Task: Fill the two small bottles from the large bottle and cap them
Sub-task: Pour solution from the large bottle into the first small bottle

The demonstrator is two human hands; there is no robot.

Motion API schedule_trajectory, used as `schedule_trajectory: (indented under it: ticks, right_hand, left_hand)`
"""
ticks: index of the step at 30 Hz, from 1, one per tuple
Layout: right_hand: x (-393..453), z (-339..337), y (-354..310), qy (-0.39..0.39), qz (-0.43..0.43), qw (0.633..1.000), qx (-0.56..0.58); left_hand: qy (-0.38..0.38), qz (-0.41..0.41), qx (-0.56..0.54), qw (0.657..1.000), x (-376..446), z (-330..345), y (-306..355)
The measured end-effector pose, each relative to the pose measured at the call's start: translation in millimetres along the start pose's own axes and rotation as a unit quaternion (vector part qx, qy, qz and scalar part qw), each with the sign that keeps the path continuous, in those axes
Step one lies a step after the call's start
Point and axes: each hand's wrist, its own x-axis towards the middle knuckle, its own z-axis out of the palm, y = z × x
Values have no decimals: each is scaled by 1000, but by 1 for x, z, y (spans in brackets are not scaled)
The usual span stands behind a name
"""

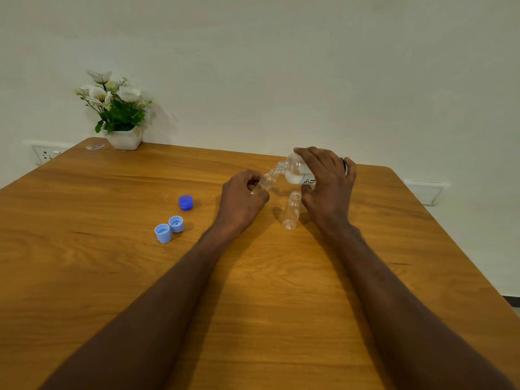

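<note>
1. Large bottle [295, 171]: clear, labelled, partly filled. Held above the far middle of the table [112, 277], tipped over so its long axis runs right to left, neck lowest at the left end.
2. Small bottle, first [266, 183]: clear, uncapped, tilted with its mouth up and to the right. Its mouth meets the mouth of the large bottle. This mouth-to-mouth line is the relation the pour turns on; how much liquid is inside cannot be told.
3. Small bottle, second [291, 211]: clear, uncapped, upright on the table just below the large bottle, between the two hands, nearer the right. Appears empty.
4. Right hand [327, 182]: wrapped over the top and body of the large bottle, fingers curled round the far side, thumb low near the second small bottle. Forearm reaches in from the lower right.
5. Left hand [243, 199]: fingers curled, gripping the first small bottle's body between thumb and fingers. Forearm reaches in from the lower left.
6. Caps: one dark blue cap [185, 202] and two light blue caps [169, 228], open side up, on the table left of the left hand, well apart from the bottles.
7. Judgement: first fill in hand; second fill and all capping remain.
</note>
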Motion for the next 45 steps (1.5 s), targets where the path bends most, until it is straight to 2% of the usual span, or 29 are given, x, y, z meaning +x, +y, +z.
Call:
schedule_trajectory:
  ticks: [45]
  right_hand:
    - [1, -2, -3, -12, 9, 1000, -18]
  left_hand:
    - [-9, -26, 0, 1000, -1, -1, 5]
